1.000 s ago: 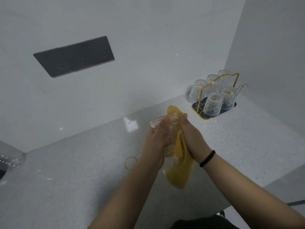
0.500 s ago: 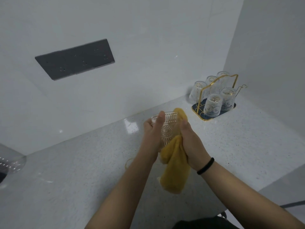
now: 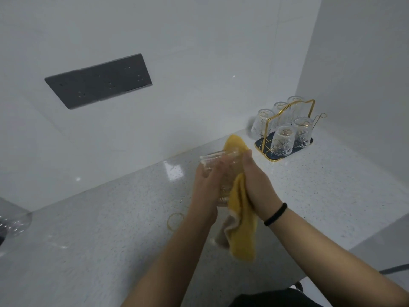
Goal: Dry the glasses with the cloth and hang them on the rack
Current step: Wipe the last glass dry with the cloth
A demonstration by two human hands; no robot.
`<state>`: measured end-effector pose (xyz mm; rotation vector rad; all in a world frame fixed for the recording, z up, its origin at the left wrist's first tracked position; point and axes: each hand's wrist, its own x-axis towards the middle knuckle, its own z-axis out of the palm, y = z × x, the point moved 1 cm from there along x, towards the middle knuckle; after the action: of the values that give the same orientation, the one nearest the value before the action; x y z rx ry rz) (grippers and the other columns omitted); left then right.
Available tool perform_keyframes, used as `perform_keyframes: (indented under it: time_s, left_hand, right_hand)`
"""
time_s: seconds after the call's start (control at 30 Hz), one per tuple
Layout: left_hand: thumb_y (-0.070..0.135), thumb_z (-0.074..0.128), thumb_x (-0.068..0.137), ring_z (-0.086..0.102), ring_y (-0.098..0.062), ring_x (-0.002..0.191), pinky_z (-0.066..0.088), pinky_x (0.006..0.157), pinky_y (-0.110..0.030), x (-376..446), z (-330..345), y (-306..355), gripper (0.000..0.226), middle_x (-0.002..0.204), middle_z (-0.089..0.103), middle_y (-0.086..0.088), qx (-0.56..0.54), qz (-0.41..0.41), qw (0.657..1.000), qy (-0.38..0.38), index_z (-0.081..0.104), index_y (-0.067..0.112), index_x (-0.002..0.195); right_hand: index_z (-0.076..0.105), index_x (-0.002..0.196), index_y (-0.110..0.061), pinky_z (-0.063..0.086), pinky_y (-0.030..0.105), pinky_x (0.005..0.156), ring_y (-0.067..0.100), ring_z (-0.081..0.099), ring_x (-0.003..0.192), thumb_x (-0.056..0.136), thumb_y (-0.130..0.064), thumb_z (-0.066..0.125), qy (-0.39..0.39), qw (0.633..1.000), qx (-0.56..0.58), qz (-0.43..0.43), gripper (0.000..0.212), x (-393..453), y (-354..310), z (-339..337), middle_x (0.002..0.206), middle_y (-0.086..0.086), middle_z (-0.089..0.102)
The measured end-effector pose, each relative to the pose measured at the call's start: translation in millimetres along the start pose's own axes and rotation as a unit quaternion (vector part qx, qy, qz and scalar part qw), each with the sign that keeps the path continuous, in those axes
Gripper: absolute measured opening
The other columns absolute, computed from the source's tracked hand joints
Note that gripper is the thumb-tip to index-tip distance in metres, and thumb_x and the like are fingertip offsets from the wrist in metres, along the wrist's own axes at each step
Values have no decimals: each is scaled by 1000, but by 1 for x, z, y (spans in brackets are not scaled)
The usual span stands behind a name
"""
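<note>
**Five glasses racked, one in hand**

Five glasses [image 3: 283, 141] hung on the gold rack [image 3: 291, 110] in the far right corner. I held the sixth glass [image 3: 218, 165] above the tabletop [image 3: 110, 229]: my left hand [image 3: 207, 189] wrapped round its body, my right hand [image 3: 257, 185] pressed the yellow cloth [image 3: 242, 227] against it. I judged the ribbed glass rigid, breakable and slippery if wet, so gripping the patterned wall seemed safest. The cloth hung limp. Walls met close behind the rack, with one bare prong [image 3: 319, 117] on its right side; open tabletop lay between.
</note>
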<state>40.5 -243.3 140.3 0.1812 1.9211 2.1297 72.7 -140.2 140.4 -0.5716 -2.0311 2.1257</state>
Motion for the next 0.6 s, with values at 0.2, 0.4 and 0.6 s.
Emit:
perform_keyframes:
  time_s: [0.2, 0.4, 0.6]
  left_hand:
    - [71, 70, 67, 67, -26, 113, 55, 94, -44, -4, -5, -1, 87, 124, 68, -12, -18, -61, 998, 22, 59, 10, 129]
    - [50, 62, 87, 74, -27, 91, 61, 76, -38, 1, -6, -3, 46, 102, 76, -12, -36, -40, 999, -11, 70, 10, 110]
    - [87, 39, 74, 71, -27, 95, 60, 75, -36, 7, -6, -4, 95, 104, 71, -11, 98, 24, 993, 54, 61, 7, 118]
  right_hand:
    - [32, 142, -31, 30, 38, 114, 15, 41, 132, 85, -68, 18, -37, 993, -59, -96, 69, -14, 9, 11, 147, -1, 41]
    - [65, 108, -23, 49, 47, 97, 25, 66, 101, 76, -77, 31, -31, 997, 47, 55, 71, -7, 6, 2, 107, 8, 70]
    - [42, 135, -27, 48, 32, 96, 19, 60, 108, 86, -58, 25, -5, 995, 7, -102, 60, -24, 13, 13, 117, 0, 62]
